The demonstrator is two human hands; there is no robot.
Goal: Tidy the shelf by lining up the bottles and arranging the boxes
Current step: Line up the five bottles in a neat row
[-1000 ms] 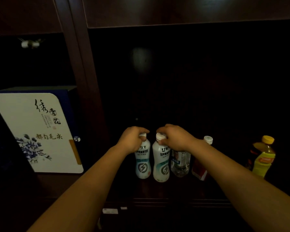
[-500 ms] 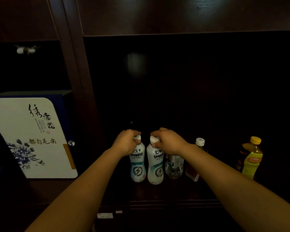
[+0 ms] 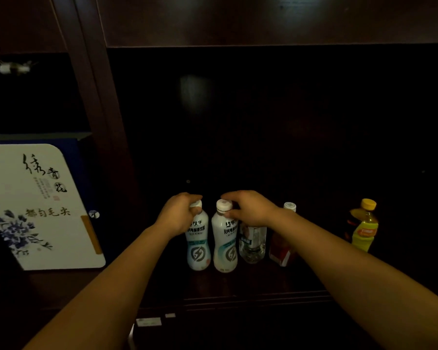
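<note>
Two upright white bottles point(image 3: 198, 245), touching.

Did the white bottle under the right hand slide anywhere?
No. The right white bottle stays tucked between the left white bottle and the clear bottle, under the right hand.

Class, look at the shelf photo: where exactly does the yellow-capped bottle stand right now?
In the head view the yellow-capped bottle stands upright at the far right of the shelf, apart from the row, well to the right of the red-labelled bottle.
</note>
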